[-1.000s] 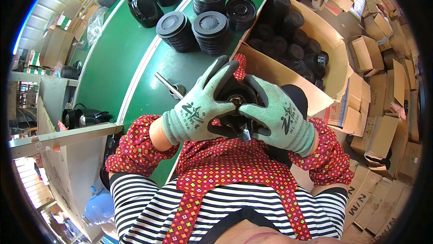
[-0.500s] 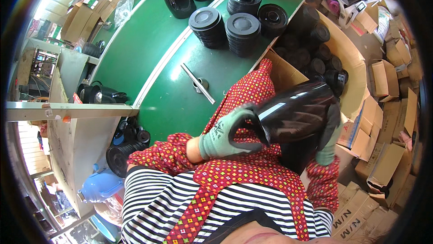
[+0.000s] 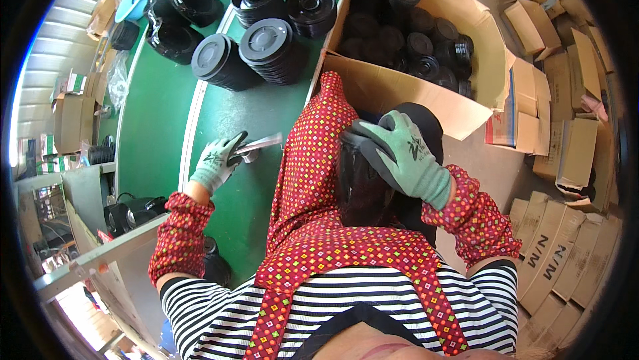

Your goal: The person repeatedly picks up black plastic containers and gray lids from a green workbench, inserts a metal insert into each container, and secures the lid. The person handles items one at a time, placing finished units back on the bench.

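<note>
At the left, above the green table [image 3: 246, 227], my gloved left hand [image 3: 216, 164] is closed around one end of a flat metal bar [image 3: 265, 142]. A short round metal piece [image 3: 250, 156] shows just under the bar; whether it is joined to it I cannot tell. My gloved right hand [image 3: 407, 154] grips the upper end of a glossy black jug-like vessel [image 3: 359, 183], which rests against my red patterned apron [image 3: 309, 154] over my lap. The fingers hide part of that end.
Stacks of round black lids [image 3: 273, 47] stand farther up the table, beside shiny black jugs [image 3: 174, 30]. An open carton [image 3: 413, 97] full of black round parts stands to the right. Flattened cardboard boxes [image 3: 559, 247] lie on the floor at the right.
My left hand has left the black vessel, moved left and taken hold of the metal bar on the table. In my right hand, the vessel has turned from lying sideways to standing more upright on my lap.
</note>
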A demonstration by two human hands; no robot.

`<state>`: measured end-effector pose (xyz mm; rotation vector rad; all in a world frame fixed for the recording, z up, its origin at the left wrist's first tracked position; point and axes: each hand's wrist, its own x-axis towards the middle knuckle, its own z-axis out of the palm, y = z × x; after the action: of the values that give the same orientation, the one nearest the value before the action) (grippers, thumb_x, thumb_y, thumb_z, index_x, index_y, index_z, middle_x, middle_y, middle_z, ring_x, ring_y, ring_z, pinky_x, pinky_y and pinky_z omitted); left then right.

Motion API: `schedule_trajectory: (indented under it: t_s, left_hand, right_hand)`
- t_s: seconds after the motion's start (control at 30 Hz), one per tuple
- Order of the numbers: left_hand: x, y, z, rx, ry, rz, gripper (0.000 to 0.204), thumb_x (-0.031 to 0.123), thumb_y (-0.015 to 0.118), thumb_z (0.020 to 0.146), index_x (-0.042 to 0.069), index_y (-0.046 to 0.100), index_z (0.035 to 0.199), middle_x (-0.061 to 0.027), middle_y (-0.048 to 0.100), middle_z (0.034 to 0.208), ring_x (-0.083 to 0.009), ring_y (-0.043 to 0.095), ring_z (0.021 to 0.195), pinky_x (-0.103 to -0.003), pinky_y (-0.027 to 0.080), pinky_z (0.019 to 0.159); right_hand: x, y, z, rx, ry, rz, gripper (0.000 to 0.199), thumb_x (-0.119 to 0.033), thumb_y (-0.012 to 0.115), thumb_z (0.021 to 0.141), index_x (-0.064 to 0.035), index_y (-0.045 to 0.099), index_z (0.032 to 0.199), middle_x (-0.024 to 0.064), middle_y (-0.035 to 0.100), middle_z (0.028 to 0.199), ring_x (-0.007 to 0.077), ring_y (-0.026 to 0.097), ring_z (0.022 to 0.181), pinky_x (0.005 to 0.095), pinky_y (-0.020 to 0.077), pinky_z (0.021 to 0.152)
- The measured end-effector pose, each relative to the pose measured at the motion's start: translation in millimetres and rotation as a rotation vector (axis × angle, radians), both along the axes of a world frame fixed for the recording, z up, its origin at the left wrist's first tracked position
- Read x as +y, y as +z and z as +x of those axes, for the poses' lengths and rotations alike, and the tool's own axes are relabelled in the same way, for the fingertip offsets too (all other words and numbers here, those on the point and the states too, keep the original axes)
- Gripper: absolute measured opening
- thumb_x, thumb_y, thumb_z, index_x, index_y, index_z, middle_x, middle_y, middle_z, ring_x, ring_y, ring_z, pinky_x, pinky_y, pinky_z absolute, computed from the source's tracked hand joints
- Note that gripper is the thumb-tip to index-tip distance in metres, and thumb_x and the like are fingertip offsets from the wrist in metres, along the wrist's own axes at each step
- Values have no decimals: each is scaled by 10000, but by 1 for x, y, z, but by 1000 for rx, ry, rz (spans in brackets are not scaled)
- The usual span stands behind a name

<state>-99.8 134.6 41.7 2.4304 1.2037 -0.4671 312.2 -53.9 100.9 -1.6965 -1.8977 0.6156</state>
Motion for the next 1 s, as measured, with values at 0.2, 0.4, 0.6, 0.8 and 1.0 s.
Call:
schedule_trajectory:
  t_s: [0.2, 0.4, 0.6, 0.8, 1.0]
  left_hand:
    - [-25, 49, 43, -753, 434, -288, 587, -144, 620, 947, 35, 608, 1506, -38, 690, 1266, -82, 636, 941, -205, 491, 746]
    - [-27, 146, 144, -709, 202, -173, 550, -101, 625, 953, 35, 621, 1486, -90, 557, 1324, -69, 559, 778, -235, 440, 615]
    - [-3, 190, 200, -755, -110, -317, 706, 290, 723, 894, -38, 569, 1499, -240, 574, 1429, -349, 648, 1218, -422, 542, 969]
    - [18, 151, 247, -991, -744, -278, 688, 561, 625, 996, -37, 677, 1331, -296, 623, 1342, -478, 624, 1246, -589, 446, 1105]
    - [-60, 137, 305, -872, -568, -254, 468, 297, 811, 829, 58, 716, 1219, -126, 664, 1110, -340, 653, 1022, -491, 498, 974]
  right_hand:
    - [19, 1, 17, 676, -52, -85, 307, -100, 697, 965, -48, 748, 1262, 164, 767, 1098, 323, 738, 1022, 405, 556, 953]
    - [83, 61, 33, 127, 215, 462, 472, -111, 754, 884, -72, 714, 1353, 126, 734, 1204, 308, 671, 1205, 495, 461, 1120]
    - [139, -4, 47, 276, 333, 352, 292, -352, 667, 948, -110, 773, 1071, 100, 715, 915, 324, 673, 913, 448, 471, 916]
    - [134, -86, 60, 592, 440, 172, 248, -246, 648, 1049, -92, 745, 1218, 98, 735, 1099, 317, 649, 1088, 478, 480, 1022]
    - [121, -79, 49, 830, 555, 440, 272, -111, 695, 963, -19, 667, 1217, 135, 621, 1286, 300, 602, 1195, 427, 479, 1053]
